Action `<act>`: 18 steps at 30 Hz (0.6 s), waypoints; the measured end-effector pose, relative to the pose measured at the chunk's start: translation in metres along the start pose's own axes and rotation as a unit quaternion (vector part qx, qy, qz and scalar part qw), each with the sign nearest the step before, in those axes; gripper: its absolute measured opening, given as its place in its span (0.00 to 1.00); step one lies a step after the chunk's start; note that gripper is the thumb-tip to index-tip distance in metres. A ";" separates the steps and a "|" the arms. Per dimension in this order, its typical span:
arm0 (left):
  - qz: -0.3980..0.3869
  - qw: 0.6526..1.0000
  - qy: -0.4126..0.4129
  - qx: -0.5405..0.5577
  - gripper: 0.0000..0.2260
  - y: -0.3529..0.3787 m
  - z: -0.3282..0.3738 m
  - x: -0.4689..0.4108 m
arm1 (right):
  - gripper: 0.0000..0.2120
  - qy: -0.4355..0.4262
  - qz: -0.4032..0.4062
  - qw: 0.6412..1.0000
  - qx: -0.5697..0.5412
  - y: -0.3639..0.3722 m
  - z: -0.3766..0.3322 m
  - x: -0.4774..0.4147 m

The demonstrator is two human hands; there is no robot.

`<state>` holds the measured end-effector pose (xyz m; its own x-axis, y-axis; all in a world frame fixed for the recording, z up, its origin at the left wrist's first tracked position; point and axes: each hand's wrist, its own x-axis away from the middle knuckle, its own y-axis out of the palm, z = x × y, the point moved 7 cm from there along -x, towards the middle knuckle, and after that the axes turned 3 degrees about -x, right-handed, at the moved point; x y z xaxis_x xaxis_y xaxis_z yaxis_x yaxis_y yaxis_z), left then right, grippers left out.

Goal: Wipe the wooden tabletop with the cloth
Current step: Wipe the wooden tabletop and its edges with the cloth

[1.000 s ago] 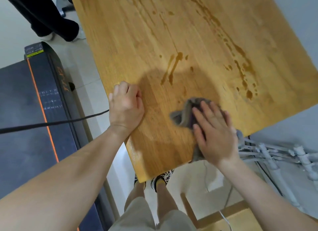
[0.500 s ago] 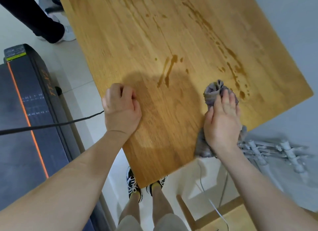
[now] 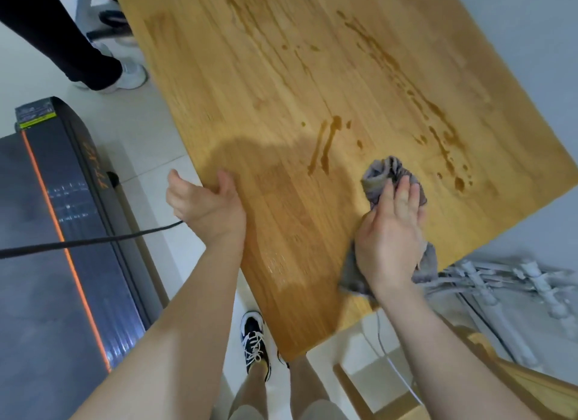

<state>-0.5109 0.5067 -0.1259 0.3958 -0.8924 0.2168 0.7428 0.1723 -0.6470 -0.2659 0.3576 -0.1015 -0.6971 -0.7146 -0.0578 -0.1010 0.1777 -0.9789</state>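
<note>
Setting: pale floor tiles (image 3: 150, 144) all round, a dark machine (image 3: 62, 231) with an orange stripe on your left, a black cable (image 3: 93, 241) crossing it, and a grey rack (image 3: 500, 278) lying low on your right.
Surface: your bench (image 3: 281, 75) is honey-coloured wood, smooth planks with long grain, and there's a wet sheen near your corner.
Spills: two brown streaks (image 3: 325, 147) sit just ahead of the cloth, and a dotted trail of brown drops (image 3: 438, 131) runs further right. None of it looks wiped yet.
Tool: the cloth (image 3: 383, 172) is grey and soft, crumpled into a wad on the bench near its right edge, its tail drooping off by your wrist.
Pressing: your right hand (image 3: 391, 241) lies flat on the cloth, fingers straight and together, not clutching. That spreads your weight over the wad, I'd say.
Bracing: your left hand (image 3: 206, 206) hooks the bench's left edge, thumb on top, fingers curled round the side, likely steadying you and the bench against the push.
Progress: early going, I reckon.
</note>
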 end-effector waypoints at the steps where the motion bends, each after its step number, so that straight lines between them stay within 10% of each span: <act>1: -0.017 1.000 -0.015 -0.002 0.22 0.002 -0.003 -0.001 | 0.26 -0.035 -0.008 0.999 0.000 0.006 -0.025 0.015; 7: -0.053 0.995 0.005 -0.083 0.17 0.013 0.003 -0.001 | 0.24 -0.337 -0.099 0.936 -0.034 0.021 -0.101 0.067; 13: -0.054 0.994 0.028 -0.085 0.19 0.017 -0.002 -0.004 | 0.27 -0.055 -0.021 0.998 0.001 -0.007 0.011 -0.002; 18: -0.048 0.995 0.033 -0.086 0.19 0.016 -0.004 -0.007 | 0.23 -0.281 -0.067 0.956 -0.039 0.026 -0.129 0.066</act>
<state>-0.5041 0.5141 -0.1401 0.2874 -0.9274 0.2395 0.6702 0.0160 -0.7420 -0.4062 0.4022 -0.1054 -0.1842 -0.9816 -0.0501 -0.2316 0.0929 -0.9684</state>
